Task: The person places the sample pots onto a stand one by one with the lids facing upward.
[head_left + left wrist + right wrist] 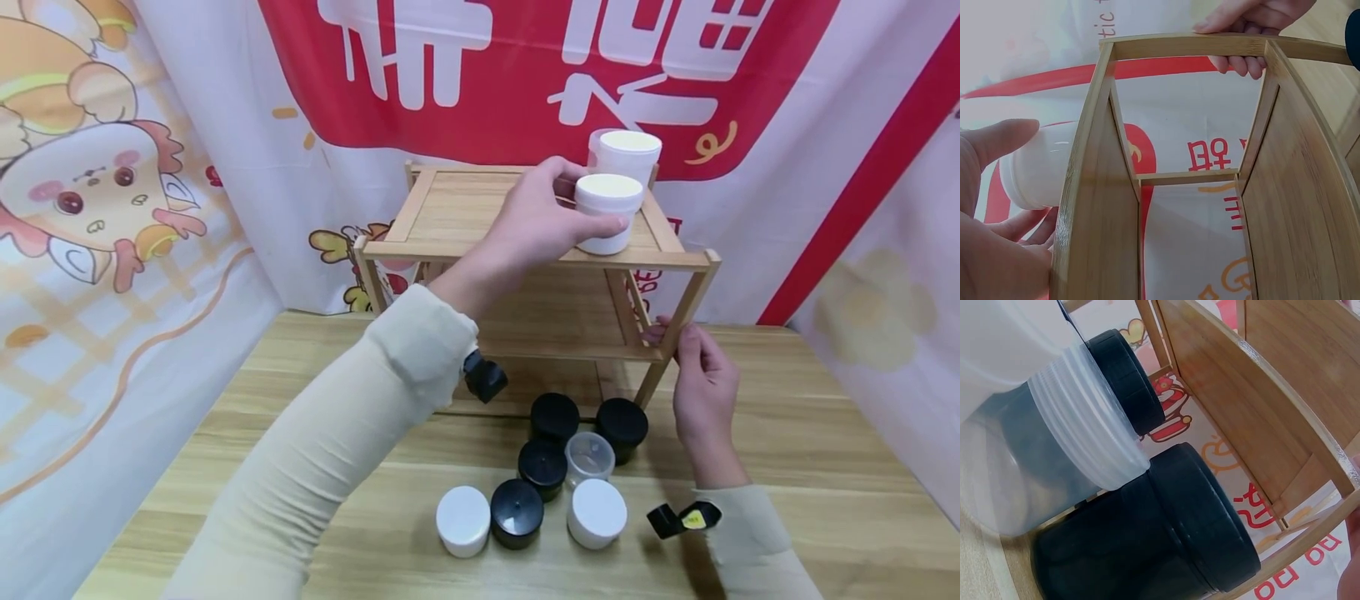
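Note:
A white lidded jar (609,208) stands near the right front of the top shelf of a wooden rack (465,208). My left hand (543,212) holds it, thumb in front and fingers behind. In the left wrist view the same jar (1041,165) lies between thumb and fingers, partly hidden by the shelf edge. My right hand (707,400) grips the rack's right front post below the middle shelf; in the left wrist view its fingers (1238,64) curl round that wooden bar. Another white jar (632,150) stands close behind the held one, partly hidden.
On the wooden table (375,533) before the rack stand several black-lidded jars (517,510), a clear open-looking jar (589,456) and two white jars (462,518). Printed cloth (225,208) hangs behind and at both sides. The rack's lower shelf (555,308) lies under the left forearm.

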`<action>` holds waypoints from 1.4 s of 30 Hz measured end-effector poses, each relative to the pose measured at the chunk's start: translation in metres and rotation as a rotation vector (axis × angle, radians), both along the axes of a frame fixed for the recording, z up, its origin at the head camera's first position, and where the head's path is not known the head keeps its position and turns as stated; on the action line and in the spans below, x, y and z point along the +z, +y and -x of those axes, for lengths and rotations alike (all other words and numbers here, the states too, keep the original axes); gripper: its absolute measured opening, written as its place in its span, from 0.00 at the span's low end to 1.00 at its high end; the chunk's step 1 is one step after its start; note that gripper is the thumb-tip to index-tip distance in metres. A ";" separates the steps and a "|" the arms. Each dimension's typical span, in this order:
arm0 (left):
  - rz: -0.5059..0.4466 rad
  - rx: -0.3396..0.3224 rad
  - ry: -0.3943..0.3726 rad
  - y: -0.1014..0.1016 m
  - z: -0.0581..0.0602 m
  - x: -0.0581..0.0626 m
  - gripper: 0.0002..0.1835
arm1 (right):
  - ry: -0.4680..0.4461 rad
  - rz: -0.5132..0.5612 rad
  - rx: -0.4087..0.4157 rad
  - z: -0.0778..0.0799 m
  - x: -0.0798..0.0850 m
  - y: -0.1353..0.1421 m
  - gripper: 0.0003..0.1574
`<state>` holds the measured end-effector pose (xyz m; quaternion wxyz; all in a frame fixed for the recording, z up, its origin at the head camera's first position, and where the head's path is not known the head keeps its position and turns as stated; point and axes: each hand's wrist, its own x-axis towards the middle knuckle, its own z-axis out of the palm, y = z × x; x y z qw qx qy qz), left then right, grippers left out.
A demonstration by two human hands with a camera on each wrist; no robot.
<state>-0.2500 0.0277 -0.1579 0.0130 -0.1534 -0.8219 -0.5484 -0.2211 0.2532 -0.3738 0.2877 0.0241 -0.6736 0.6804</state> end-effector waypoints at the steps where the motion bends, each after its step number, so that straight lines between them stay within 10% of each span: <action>1: 0.000 0.000 -0.002 0.001 0.001 0.000 0.33 | -0.004 -0.001 -0.001 0.000 0.000 0.000 0.32; 42: 0.065 0.058 0.070 0.038 0.007 -0.005 0.36 | -0.030 -0.024 -0.013 -0.003 0.001 0.001 0.31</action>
